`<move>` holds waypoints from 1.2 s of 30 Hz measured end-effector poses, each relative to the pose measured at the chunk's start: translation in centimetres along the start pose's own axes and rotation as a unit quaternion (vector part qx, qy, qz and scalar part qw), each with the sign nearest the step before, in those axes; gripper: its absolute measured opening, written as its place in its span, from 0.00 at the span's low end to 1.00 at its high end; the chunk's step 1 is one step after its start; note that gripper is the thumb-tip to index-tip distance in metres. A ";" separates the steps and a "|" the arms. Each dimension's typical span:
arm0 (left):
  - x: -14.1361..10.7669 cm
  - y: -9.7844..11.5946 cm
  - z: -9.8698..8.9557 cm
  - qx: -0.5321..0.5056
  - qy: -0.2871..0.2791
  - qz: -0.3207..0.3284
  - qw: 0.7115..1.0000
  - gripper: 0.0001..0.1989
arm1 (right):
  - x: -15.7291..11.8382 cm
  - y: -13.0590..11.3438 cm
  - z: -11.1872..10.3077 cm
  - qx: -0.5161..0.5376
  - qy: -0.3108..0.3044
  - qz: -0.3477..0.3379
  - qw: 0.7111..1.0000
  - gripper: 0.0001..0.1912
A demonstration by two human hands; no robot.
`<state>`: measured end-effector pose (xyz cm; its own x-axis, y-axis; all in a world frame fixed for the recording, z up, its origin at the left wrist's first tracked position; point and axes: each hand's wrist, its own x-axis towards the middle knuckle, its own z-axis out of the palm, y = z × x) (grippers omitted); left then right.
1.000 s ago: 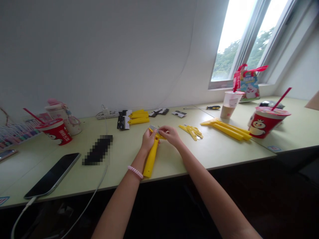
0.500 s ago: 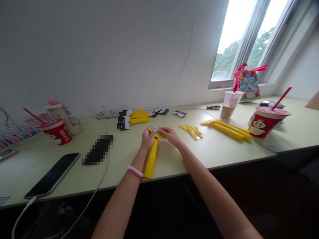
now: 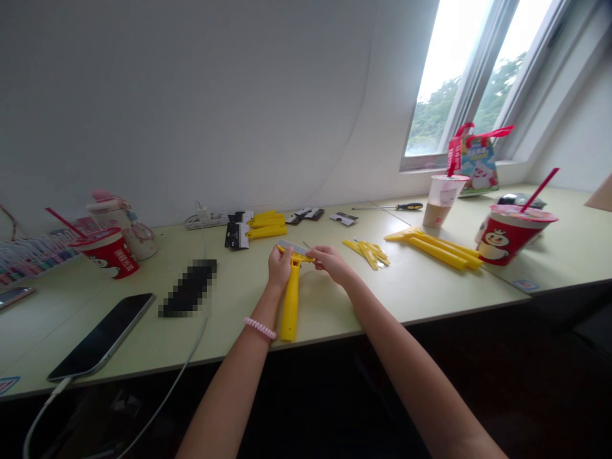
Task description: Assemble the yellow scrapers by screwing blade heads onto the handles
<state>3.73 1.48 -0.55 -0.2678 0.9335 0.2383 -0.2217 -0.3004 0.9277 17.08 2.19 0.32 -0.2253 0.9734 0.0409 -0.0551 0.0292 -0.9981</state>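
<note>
Yellow plastic scraper (image 3: 289,306) is at mid-front of the tabletop (image 3: 229,299), handle pointing twd the person, head up in the L hand (image 3: 280,268). L hand is closed round the head, prob. to steady it. R hand (image 3: 332,264) is nearly closed, fingertips (image 3: 314,253) pinching the R end of a thin metal blade (image 3: 292,247) on the head, seemingly to keep it lined up; exact contact hidden by fingers. Loose yellow parts (image 3: 368,253) & a row of yellow handles (image 3: 433,250) lie to the R, black-and-white packs (image 3: 236,234) near back edge.
</note>
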 end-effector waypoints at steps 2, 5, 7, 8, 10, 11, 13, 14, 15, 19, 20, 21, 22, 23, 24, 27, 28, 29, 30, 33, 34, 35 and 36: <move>0.0 0.0 0.0 0.001 -0.002 -0.008 1.000 0.10 | 0.0 0.0 0.0 -0.005 0.006 -0.004 1.000 0.08; 0.0 0.0 -0.1 0.007 -0.008 -0.016 1.000 0.11 | -0.1 0.0 0.1 -0.004 0.011 0.000 1.000 0.08; 0.0 0.0 -0.2 0.009 -0.007 -0.016 1.000 0.11 | -0.1 0.0 0.2 0.002 0.011 0.007 1.000 0.09; 0.1 -0.1 -0.2 0.009 -0.004 -0.016 1.000 0.11 | -0.2 0.0 0.3 0.005 0.009 0.012 1.000 0.09; 0.2 -0.2 -0.3 0.011 0.009 -0.014 1.000 0.11 | -0.2 0.0 0.3 0.010 0.008 0.015 1.000 0.10; 0.3 -0.2 -0.3 0.013 0.019 -0.013 1.000 0.11 | -0.1 0.0 0.3 0.011 0.015 0.009 1.000 0.10; 0.4 -0.2 -0.5 0.016 0.049 -0.006 0.999 0.10 | 0.1 0.1 0.0 0.003 0.058 -0.020 0.998 0.13; 0.5 -0.1 -0.6 0.016 0.069 -0.003 0.998 0.10 | 0.2 0.1 -0.2 -0.014 0.094 -0.042 0.995 0.13; 0.6 0.0 -0.7 0.016 0.090 -0.002 0.996 0.09 | 0.3 0.2 -0.5 -0.041 0.135 -0.065 0.988 0.13; 0.7 0.5 -1.1 -0.004 0.181 -0.008 0.984 0.07 | 0.5 0.8 -1.3 -0.223 0.252 -0.119 0.934 0.11; 0.8 0.6 -1.2 -0.010 0.200 -0.008 0.980 0.06 | 0.4 0.9 -1.2 -0.268 0.252 -0.125 0.921 0.11; 0.8 0.8 -1.2 -0.016 0.216 -0.009 0.976 0.06 | 0.3 1.0 -1.1 -0.310 0.242 -0.134 0.910 0.11; 0.8 0.9 -1.3 -0.021 0.228 -0.011 0.973 0.05 | 0.2 1.2 -0.9 -0.348 0.224 -0.148 0.898 0.11; 0.8 1.0 -1.3 -0.023 0.235 -0.015 0.972 0.05 | 0.2 1.3 -0.6 -0.381 0.201 -0.165 0.887 0.11; 0.8 1.0 -1.3 -0.025 0.239 -0.020 0.970 0.04 | 0.1 1.5 -0.2 -0.409 0.176 -0.184 0.876 0.12; 0.7 1.2 -1.2 -0.024 0.239 -0.031 0.970 0.04 | 0.2 1.9 1.2 -0.478 0.110 -0.215 0.844 0.13; 0.7 1.2 -1.2 -0.021 0.238 -0.032 0.971 0.03 | 0.3 2.0 1.6 -0.498 0.091 -0.215 0.835 0.13; 0.7 1.3 -1.2 -0.018 0.237 -0.032 0.971 0.03 | 0.4 2.2 2.1 -0.518 0.076 -0.211 0.825 0.14; 0.7 1.4 -1.1 -0.015 0.236 -0.033 0.971 0.03 | 0.6 2.3 2.5 -0.537 0.064 -0.207 0.815 0.14; 0.6 1.7 -1.0 -0.009 0.234 -0.034 0.972 0.03 | 1.1 2.5 3.2 -0.581 0.048 -0.200 0.787 0.16; 0.5 1.7 -0.9 -0.008 0.233 -0.033 0.972 0.03 | 1.2 2.5 3.3 -0.590 0.047 -0.198 0.781 0.16; 0.5 1.8 -0.9 -0.007 0.230 -0.034 0.972 0.03 | 1.3 2.5 3.4 -0.597 0.047 -0.196 0.777 0.16; 0.5 1.7 -0.9 -0.006 0.228 -0.034 0.973 0.03 | 1.3 2.5 3.4 -0.600 0.048 -0.195 0.774 0.16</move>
<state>2.36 1.25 0.93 -0.6401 0.7680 0.0209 -0.2642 -0.2456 0.9327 13.34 2.78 -1.97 -0.3425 0.8485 0.4035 0.8559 0.4588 -0.2385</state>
